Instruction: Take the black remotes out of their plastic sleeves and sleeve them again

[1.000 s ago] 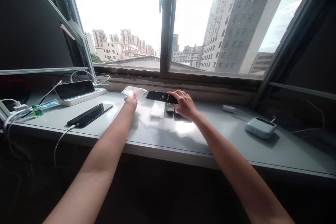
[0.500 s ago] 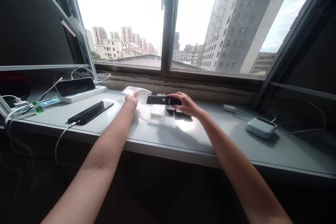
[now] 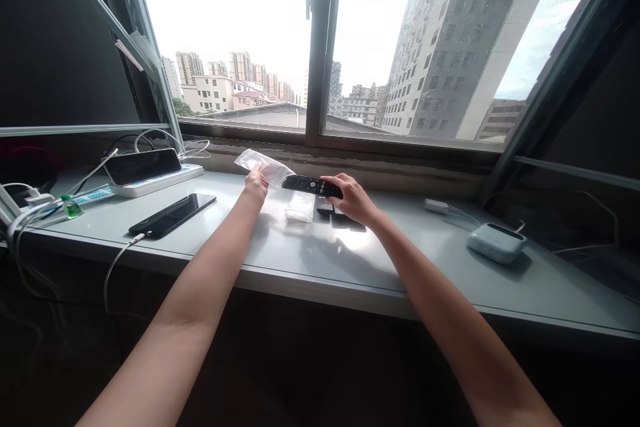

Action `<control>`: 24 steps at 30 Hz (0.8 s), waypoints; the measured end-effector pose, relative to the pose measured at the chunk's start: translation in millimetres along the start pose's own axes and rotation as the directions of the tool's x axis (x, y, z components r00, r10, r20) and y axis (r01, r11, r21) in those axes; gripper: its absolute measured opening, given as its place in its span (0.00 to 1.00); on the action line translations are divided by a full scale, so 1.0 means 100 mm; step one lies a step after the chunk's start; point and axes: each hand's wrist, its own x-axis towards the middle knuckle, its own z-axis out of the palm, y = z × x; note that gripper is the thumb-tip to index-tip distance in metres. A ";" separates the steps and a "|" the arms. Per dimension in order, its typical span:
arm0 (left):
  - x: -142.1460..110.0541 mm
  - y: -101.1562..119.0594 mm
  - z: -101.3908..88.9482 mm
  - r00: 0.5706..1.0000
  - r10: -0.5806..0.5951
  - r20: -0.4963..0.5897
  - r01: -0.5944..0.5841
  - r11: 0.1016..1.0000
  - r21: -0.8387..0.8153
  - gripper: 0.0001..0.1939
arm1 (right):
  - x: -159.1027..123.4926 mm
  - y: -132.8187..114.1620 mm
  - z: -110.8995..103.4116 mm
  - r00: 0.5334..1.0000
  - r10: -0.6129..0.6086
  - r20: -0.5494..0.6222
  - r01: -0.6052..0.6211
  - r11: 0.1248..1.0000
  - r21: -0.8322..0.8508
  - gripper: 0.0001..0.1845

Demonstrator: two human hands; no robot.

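Note:
My left hand is closed on a clear plastic bag, lifted a little above the grey sill. Just to its right, my right hand grips a black remote control by its near end, with the far end pointing at the bag's mouth. Under the right hand lie other dark remotes, partly hidden. A second small clear bag lies flat on the sill between my hands.
A black phone on a white cable lies at the left. Behind it a dark tablet rests on a white power strip. A small green bottle stands far left. A white box with cables sits at the right.
My left hand has lifted the clear bag off the sill. My right hand has raised the black remote slightly and brought its tip nearer the bag.

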 end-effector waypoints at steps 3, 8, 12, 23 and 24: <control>-0.11 0.00 0.07 0.997 0.024 0.068 -0.022 1.000 -0.018 0.10 | 0.00 -0.01 0.03 0.998 0.014 -0.055 -0.016 0.999 -0.032 0.26; -0.34 -0.04 0.20 0.927 -0.041 0.372 0.044 0.999 0.002 0.15 | -0.01 -0.07 0.06 0.992 0.031 -0.123 -0.037 0.998 -0.047 0.27; -0.50 -0.11 0.28 0.887 -0.083 0.455 0.065 0.996 0.054 0.14 | -0.02 -0.14 0.07 0.987 0.049 -0.153 -0.057 0.997 -0.047 0.27; -0.62 -0.39 0.34 0.801 -0.088 0.593 0.003 0.990 0.143 0.07 | -0.03 -0.20 0.19 0.960 0.124 -0.252 -0.128 0.992 0.001 0.38; -0.63 -0.41 0.34 0.791 -0.107 0.603 0.015 0.988 0.156 0.07 | -0.03 -0.20 0.19 0.959 0.130 -0.250 -0.135 0.991 -0.004 0.38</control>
